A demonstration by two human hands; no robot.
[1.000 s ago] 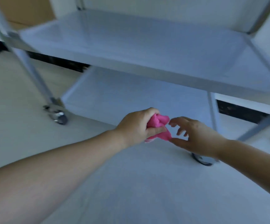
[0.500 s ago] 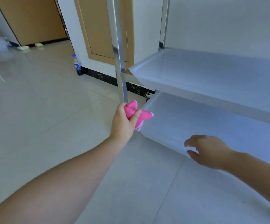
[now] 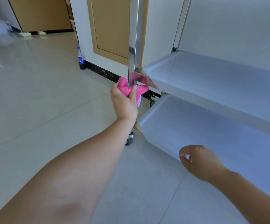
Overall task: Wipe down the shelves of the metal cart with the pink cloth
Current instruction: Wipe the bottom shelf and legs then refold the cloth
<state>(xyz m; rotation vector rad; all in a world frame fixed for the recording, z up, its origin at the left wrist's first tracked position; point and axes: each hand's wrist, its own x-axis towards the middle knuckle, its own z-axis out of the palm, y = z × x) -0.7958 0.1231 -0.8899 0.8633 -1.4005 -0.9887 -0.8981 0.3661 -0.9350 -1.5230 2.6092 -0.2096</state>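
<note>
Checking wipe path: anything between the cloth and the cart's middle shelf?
Only the cart's corner post: the left hand holds the pink cloth against it. The middle shelf just right looks bare.

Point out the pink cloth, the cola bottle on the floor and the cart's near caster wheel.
pink cloth (image 3: 126, 88): head view, on the bunched fabric above the gripping fingers.
cola bottle (image 3: 80, 59): head view, on its blue label.
caster wheel (image 3: 129, 140): head view, on the dark wheel.

Bright soft daylight, glare on glossy floor (image 3: 34, 94), wide-angle bending, blurred far-left corner.
</note>
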